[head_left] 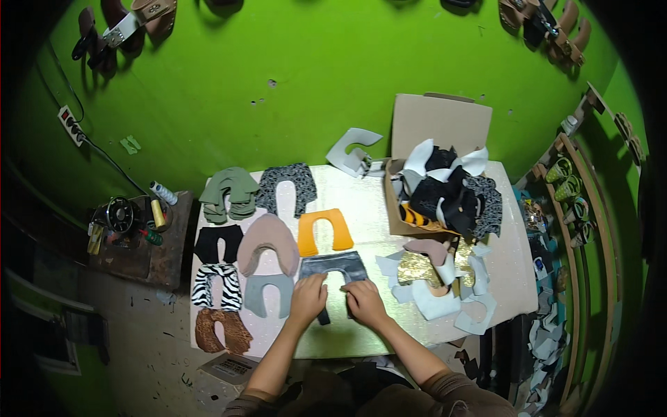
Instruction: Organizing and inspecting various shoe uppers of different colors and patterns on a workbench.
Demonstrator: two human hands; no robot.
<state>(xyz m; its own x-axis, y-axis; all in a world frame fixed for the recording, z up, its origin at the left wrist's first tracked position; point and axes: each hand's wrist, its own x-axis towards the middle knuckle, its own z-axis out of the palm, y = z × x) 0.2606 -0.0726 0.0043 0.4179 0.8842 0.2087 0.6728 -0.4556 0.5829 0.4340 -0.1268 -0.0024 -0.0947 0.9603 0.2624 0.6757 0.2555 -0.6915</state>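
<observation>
Near the front middle of the table lies a dark grey, shiny U-shaped shoe upper piece [332, 262], its curve pointing away from me. My left hand [309, 299] rests over its left leg, fingers closed together on the material. On the right leg, my right hand [365, 301] has its fingers bent, with the tips at the inner edge. Both hands cover parts of the legs. Similar pieces lie close by: a yellow-orange one [324, 217] just beyond, a grey one [256, 285] to the left, and a large dusty pink one [269, 233].
Zebra-print [204, 286], black [206, 244], brown-patterned [208, 337], green [228, 201] and black-and-grey patterned [272, 176] pieces line the left side. A cardboard box [445, 132] full of cutouts stands back right, with loose scraps [438, 306] before it. A small side table [167, 257] stands left.
</observation>
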